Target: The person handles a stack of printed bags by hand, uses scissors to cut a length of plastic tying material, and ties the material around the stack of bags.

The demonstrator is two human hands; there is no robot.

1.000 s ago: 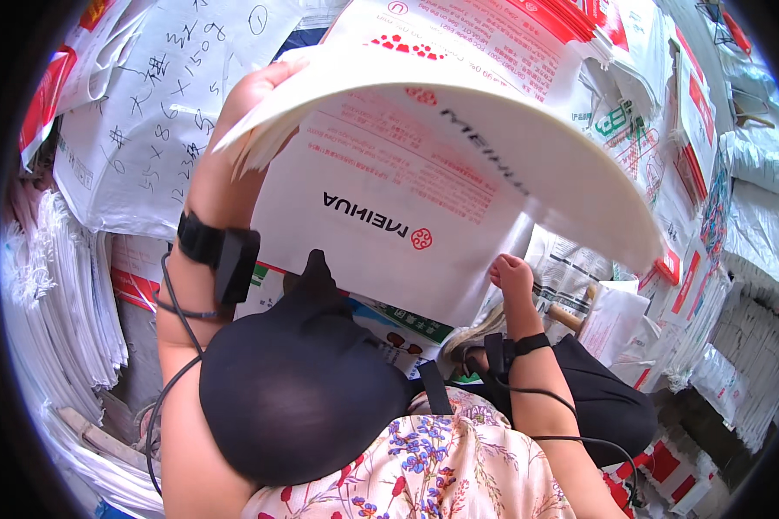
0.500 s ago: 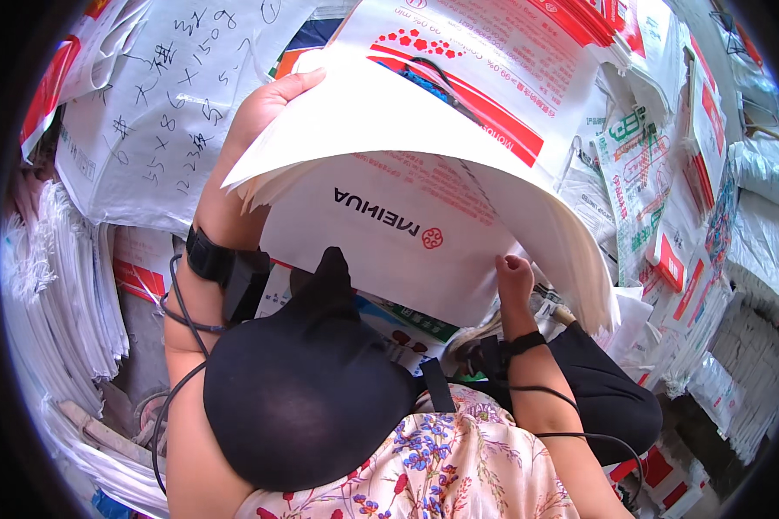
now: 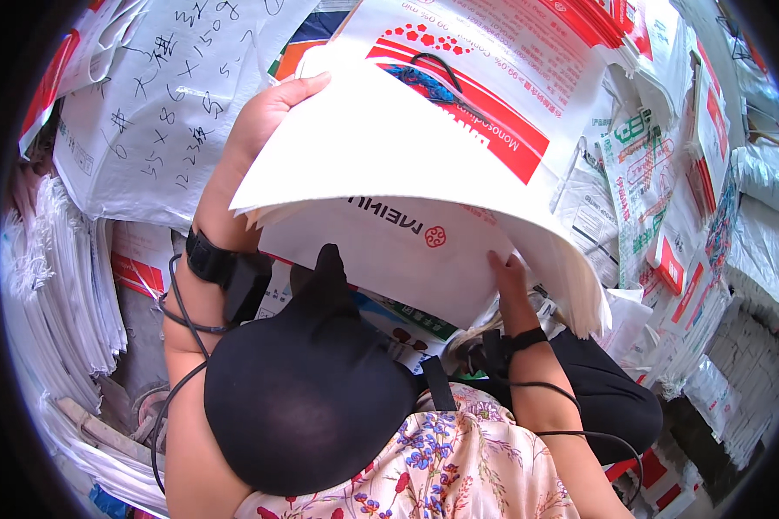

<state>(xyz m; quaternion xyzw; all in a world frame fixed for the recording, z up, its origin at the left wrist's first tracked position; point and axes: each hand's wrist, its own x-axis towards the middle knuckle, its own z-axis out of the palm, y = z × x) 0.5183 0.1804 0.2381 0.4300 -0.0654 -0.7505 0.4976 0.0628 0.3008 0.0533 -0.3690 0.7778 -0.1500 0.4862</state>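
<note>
Left hand (image 3: 264, 121) raised at the far left edge of the lifted sheaf of white bags (image 3: 389, 160), fingers curled over that edge and clamped on it, thumb on top. Right hand (image 3: 504, 275) lower, at the near right corner of the sack face under the sheaf (image 3: 389, 251), fingertips pressed flat on it; not clear if pinching 1 layer or only touching. Hands well apart. Sheaf bent up like a book page above the lap, its many thin layers fanned open at the right edge. Likely light per piece but floppy and a little slippery, so better gripped at an edge or corner. More printed sacks (image 3: 649, 173) all around, white piles (image 3: 52, 294) at left.
</note>
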